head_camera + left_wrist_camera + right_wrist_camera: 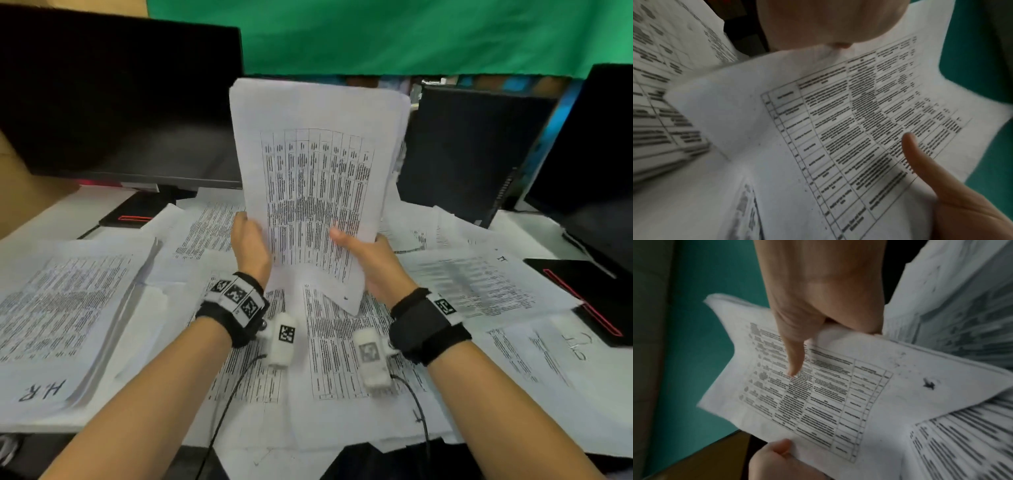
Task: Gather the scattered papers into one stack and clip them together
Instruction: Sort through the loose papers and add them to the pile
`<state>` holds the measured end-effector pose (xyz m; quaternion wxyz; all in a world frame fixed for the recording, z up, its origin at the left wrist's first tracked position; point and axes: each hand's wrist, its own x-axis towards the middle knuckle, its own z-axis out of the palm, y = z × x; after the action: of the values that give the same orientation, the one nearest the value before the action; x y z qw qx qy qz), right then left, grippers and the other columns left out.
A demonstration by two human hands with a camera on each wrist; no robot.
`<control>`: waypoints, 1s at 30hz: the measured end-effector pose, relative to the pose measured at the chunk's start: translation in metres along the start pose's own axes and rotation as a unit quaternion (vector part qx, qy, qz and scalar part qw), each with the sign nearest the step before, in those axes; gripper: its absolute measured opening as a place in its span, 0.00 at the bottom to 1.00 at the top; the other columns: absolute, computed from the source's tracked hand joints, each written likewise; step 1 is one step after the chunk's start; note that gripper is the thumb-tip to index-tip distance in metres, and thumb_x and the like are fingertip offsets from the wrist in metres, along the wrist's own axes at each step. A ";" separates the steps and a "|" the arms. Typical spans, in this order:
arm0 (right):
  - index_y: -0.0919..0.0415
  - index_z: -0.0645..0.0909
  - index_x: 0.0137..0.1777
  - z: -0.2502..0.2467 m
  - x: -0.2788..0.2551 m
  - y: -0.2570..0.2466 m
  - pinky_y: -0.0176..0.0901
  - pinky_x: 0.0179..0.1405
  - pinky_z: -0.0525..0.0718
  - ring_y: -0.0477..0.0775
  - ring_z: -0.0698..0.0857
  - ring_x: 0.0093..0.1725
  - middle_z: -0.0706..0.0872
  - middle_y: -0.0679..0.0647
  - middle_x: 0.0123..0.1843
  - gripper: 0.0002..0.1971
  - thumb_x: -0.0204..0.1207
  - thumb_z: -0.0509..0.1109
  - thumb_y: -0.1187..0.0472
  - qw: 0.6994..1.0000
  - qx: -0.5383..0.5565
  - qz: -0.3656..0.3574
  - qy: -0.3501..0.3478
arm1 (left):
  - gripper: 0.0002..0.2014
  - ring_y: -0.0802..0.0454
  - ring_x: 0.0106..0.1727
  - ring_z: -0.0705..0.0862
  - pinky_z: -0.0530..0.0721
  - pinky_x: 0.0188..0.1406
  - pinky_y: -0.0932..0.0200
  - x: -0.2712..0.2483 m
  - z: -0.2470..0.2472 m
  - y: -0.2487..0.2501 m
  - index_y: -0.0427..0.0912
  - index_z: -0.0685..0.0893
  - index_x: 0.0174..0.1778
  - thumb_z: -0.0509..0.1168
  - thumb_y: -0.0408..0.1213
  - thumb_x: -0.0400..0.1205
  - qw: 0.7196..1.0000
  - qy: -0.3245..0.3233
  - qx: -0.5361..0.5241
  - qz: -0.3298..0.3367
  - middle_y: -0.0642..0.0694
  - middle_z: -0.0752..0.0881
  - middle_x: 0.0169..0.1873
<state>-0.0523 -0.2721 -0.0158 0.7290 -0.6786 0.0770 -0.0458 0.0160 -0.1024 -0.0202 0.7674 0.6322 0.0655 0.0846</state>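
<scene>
I hold a stack of papers (318, 178) upright above the desk, its front sheet printed with a table. My left hand (251, 240) grips its lower left edge. My right hand (363, 253) grips the lower right, with the thumb (337, 236) across the print. The right wrist view shows that thumb (795, 356) pressing on the front sheet (838, 386), with my left hand's fingers (779, 449) at the far edge. In the left wrist view the sheet (838, 129) bends under the right thumb (920, 162). More papers lie scattered on the desk: a thick pile (61, 308) on the left, sheets (342, 349) under my wrists and others (479, 284) on the right. No clip shows.
A dark monitor (120, 102) stands at the back left, a black computer tower (472, 147) behind the held stack and a second monitor (589, 154) at the right. Their black bases with red stripes (132, 214) (589, 298) sit among the papers. A green cloth (376, 34) hangs behind.
</scene>
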 end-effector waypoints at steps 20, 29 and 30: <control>0.55 0.53 0.86 0.069 0.023 0.007 0.49 0.70 0.76 0.60 0.74 0.76 0.65 0.57 0.84 0.46 0.76 0.68 0.35 0.768 -0.598 0.088 -0.213 | 0.04 0.40 0.40 0.85 0.85 0.46 0.40 0.049 -0.237 0.064 0.42 0.83 0.42 0.66 0.36 0.81 0.968 0.017 0.245 -0.048 0.34 0.86 0.41; 0.54 0.38 0.88 0.096 0.023 0.025 0.54 0.67 0.80 0.66 0.72 0.77 0.59 0.64 0.84 0.63 0.66 0.76 0.32 0.686 -0.675 0.176 -0.209 | 0.06 0.43 0.34 0.81 0.83 0.41 0.48 0.055 -0.364 0.067 0.31 0.83 0.48 0.65 0.32 0.83 0.883 0.094 0.442 -0.129 0.33 0.85 0.37; 0.55 0.39 0.88 0.097 0.022 0.023 0.52 0.65 0.82 0.65 0.75 0.74 0.62 0.64 0.83 0.61 0.67 0.77 0.36 0.689 -0.669 0.181 -0.214 | 0.04 0.43 0.34 0.81 0.81 0.39 0.51 0.055 -0.367 0.063 0.34 0.83 0.46 0.65 0.32 0.82 0.866 0.091 0.475 -0.129 0.34 0.85 0.37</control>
<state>-0.0147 -0.1784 -0.0330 0.0731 -0.9508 0.0502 0.2968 -0.0095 0.2736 -0.0281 0.3690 0.8956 0.2484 0.0012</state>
